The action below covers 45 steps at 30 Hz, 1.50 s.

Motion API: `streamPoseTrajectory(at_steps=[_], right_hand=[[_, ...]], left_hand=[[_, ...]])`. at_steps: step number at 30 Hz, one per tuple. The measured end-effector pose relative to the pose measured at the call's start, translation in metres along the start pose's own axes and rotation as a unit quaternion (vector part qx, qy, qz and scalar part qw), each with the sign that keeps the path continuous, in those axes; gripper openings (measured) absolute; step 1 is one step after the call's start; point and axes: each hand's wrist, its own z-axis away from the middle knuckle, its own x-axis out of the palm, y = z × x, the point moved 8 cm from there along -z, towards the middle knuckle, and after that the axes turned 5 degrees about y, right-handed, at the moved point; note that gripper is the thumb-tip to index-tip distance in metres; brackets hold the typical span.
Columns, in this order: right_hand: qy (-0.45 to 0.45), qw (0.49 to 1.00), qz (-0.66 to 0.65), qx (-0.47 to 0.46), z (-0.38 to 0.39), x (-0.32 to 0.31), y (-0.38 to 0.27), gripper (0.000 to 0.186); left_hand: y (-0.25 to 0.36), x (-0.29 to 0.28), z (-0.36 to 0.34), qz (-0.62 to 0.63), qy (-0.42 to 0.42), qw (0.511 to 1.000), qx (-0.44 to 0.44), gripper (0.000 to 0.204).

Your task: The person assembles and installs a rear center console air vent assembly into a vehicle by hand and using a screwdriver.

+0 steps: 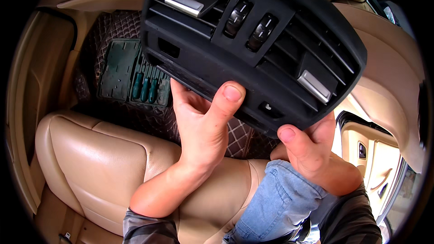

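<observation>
A black car air vent panel [239, 63] is held up, tilted, in front of me. It carries slatted vents on both sides, two silver-tipped sliders and two ribbed thumbwheels [249, 25] in the middle. My left hand [203, 117] grips its lower edge, thumb on the front and fingers behind. Near the lower right corner my right hand [312, 147] is closed on the same edge, its thumb at the rim and the other fingers mostly hidden behind. Small rectangular openings show in the panel's lower strip.
An open green tool case [118, 70] with several green-handled screwdrivers [144, 89] lies on the quilted brown floor mat [158, 119]. Tan leather seats [95, 153] run across the front. At the right, a car door [368, 149] stands open. My jeans-clad leg [275, 199] rests below the panel.
</observation>
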Motion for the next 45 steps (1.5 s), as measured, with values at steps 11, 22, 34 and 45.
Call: streamPoseTrajectory(at_steps=[11, 22, 34, 45], right_hand=[[0.021, 1.0, -0.006, -0.007, 0.0, 0.004, -0.007, 0.078], [-0.009, 0.999, -0.011, -0.051, 0.002, 0.003, -0.008, 0.108], [0.001, 0.958, 0.175, -0.225, 0.006, 0.023, -0.023, 0.083], [0.005, 0.98, 0.101, -0.17, 0.003, 0.018, -0.024, 0.085]], left_hand=[[0.0, -0.001, 0.002, 0.006, 0.005, 1.0, -0.007, 0.063], [-0.003, 0.007, 0.003, 0.055, -0.071, 0.993, -0.076, 0.057], [-0.005, 0.005, 0.004, 0.039, -0.045, 0.996, -0.063, 0.059], [-0.004, 0.01, 0.007, 0.056, -0.064, 0.993, -0.084, 0.062]])
